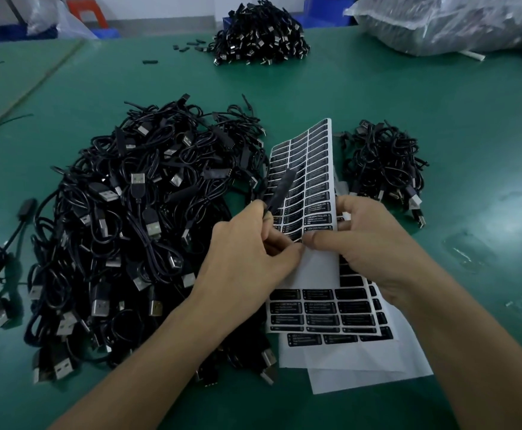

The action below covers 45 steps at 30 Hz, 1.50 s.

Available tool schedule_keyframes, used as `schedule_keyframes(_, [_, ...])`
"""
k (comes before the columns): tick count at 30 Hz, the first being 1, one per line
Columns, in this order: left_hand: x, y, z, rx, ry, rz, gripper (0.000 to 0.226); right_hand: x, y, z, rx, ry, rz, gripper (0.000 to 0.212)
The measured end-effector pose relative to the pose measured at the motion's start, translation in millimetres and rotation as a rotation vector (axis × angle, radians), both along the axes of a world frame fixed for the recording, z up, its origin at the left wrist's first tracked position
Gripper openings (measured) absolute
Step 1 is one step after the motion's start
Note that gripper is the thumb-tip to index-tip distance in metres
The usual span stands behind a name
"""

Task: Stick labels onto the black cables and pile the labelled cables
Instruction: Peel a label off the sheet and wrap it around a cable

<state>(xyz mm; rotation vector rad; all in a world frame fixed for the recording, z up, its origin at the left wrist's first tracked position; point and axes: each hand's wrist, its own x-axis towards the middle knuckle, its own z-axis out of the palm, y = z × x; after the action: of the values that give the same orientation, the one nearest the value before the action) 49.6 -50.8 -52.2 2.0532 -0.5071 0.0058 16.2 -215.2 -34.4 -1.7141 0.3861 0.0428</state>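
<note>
Factory workbench: green mat (439,97), bulk cable piles (135,231), bagged stock (458,23).

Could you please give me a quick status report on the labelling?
Left hand grips black cable, fingers at label sheet. Right hand pinches the sheet. Nothing in the way.

The raised label sheet (311,181) has its lower edge hidden behind the left hand (247,246) and right hand (371,243); whether anything is peeled there cannot be told. Its fine print is unreadable. At its left edge the cable (280,189) in the left grip is blurred. Far up-right of it, a plastic bag (455,23) runs off the view, contents hazy.
</note>
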Motion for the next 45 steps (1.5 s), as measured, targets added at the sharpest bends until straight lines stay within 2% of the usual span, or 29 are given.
schedule_keyframes(10, [0, -1, 1, -0.004, 0.006, 0.01, 0.049, -2, 2, 3, 0.062, -0.006, 0.019, 0.023])
schedule_keyframes(17, [1, -1, 1, 0.025, -0.064, 0.048, 0.043, -2, 1, 0, 0.053, -0.036, 0.045, 0.019])
schedule_keyframes(21, [4, 1, 1, -0.055, -0.061, 0.123, 0.041, -5, -6, 0, -0.256, -0.03, -0.027, 0.023])
schedule_keyframes(23, [4, 1, 2, -0.119, -0.003, 0.15, 0.036, -7, -9, 0, -0.497, -0.003, -0.086, 0.044])
schedule_keyframes(25, [6, 3, 1, -0.169, 0.043, 0.172, 0.033, -8, -9, 0, -0.734, -0.067, -0.159, 0.06])
schedule_keyframes(26, [8, 3, 0, -0.187, 0.05, 0.178, 0.033, -8, -7, 1, -0.805, -0.155, -0.184, 0.054])
schedule_keyframes(28, [9, 3, -2, -0.226, 0.07, 0.169, 0.036, -9, 1, 6, -0.827, -0.346, -0.149, 0.028])
schedule_keyframes(30, [10, 3, -2, -0.256, 0.091, 0.159, 0.036, -11, 10, 9, -0.842, -0.438, -0.048, 0.016])
schedule_keyframes(35, [11, 3, -2, -0.241, 0.062, 0.163, 0.038, -13, 25, 2, -0.953, -0.458, 0.059, 0.017])
schedule_keyframes(40, [12, 4, -3, -0.214, 0.051, 0.168, 0.044, -10, 31, -3, -0.959, -0.452, 0.026, 0.014])
schedule_keyframes(45, [11, 5, -2, -0.257, 0.099, 0.145, 0.039, -9, 34, -6, -0.982, -0.465, -0.033, 0.009])
